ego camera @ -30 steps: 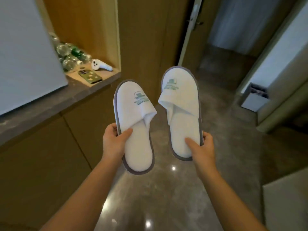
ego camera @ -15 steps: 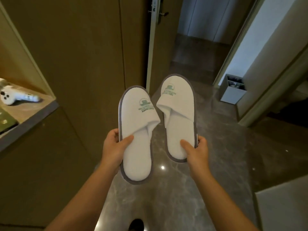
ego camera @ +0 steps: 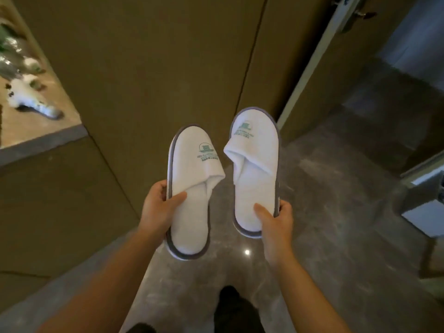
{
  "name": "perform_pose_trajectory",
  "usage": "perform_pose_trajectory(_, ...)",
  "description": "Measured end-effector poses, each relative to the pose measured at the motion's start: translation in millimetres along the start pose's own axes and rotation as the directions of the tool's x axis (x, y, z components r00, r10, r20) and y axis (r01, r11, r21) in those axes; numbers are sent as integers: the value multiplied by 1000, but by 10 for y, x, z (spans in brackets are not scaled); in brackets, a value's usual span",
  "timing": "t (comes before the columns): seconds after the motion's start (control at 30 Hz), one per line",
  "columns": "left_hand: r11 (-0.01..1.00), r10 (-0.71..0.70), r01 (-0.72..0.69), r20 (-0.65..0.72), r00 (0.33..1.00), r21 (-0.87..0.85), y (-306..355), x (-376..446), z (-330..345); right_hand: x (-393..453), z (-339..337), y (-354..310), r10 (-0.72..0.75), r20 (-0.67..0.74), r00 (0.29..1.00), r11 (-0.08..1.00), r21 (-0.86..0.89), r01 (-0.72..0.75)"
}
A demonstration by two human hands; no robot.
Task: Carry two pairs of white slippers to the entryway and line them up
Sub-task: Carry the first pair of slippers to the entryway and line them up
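Note:
Two white slippers with grey edging and a green logo are held up in front of me, toes pointing away. My left hand [ego camera: 159, 207] grips the left slipper [ego camera: 192, 188] at its outer edge, thumb on the insole. My right hand [ego camera: 276, 221] holds the right slipper [ego camera: 255, 169] near the heel, thumb on the insole. A second sole edge seems to show under each slipper, but I cannot tell for sure. Both hang above the grey stone floor [ego camera: 336, 212].
Brown wooden cabinet panels [ego camera: 144, 68] fill the left and centre. A shelf [ego camera: 43, 131] at the far left holds a white controller [ego camera: 28, 97] and bottles. An open door edge [ego camera: 310, 66] leads right. A grey bin [ego camera: 427, 207] stands at the right edge.
The view has swung left and tilted down as I walk; the shelf is back in view on the left and the bin has slid to the right edge. Both hands keep their slippers.

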State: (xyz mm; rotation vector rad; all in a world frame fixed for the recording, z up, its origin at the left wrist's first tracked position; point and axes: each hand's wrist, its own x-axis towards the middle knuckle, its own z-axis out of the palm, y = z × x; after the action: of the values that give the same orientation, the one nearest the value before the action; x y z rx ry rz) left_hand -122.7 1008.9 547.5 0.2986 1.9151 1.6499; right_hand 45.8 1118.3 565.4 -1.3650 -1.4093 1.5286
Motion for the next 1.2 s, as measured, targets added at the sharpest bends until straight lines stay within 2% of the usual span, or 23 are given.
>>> perform_pose_trajectory(0.07,996,-63,55,-116,991,-72,-151,70,159,382,17,55,17,125,992,996,-88,-6)
perform_pose_trajectory(0.23,976,-189,145,-303,934,-162,-554,197,363,1039,191,385,67,325,943,968,-251,18)
perform_pose_trajectory(0.43,954,-290,220,-448,846,-202,-1496,540,398,1521,598,1394,163,433,887,944,-330,-13)
perform_pose_trajectory(0.7,950,-309,283,-557,771,-135,-3732,1063,338,2007,1081,3701,256,376,891,913,-398,-95)
perform_pose_trajectory(0.83,955,-292,267,-577,762,-131,-4869,1517,413,2440,1294,4881,218,360,907,920,-385,-69)
perform_pose_trajectory(0.93,956,-287,270,-566,773,-116,-5633,1925,426,2748,1471,5663,239,315,918,921,-372,-112)
perform_pose_trajectory(1.07,954,-294,286,-475,829,-91,-6315,2359,397,3105,1622,6419,267,264,927,924,-342,-169)
perform_pose_trajectory(1.2,951,-311,275,-429,848,-144,-6519,2666,371,3461,1768,6717,223,189,956,938,-308,-157)
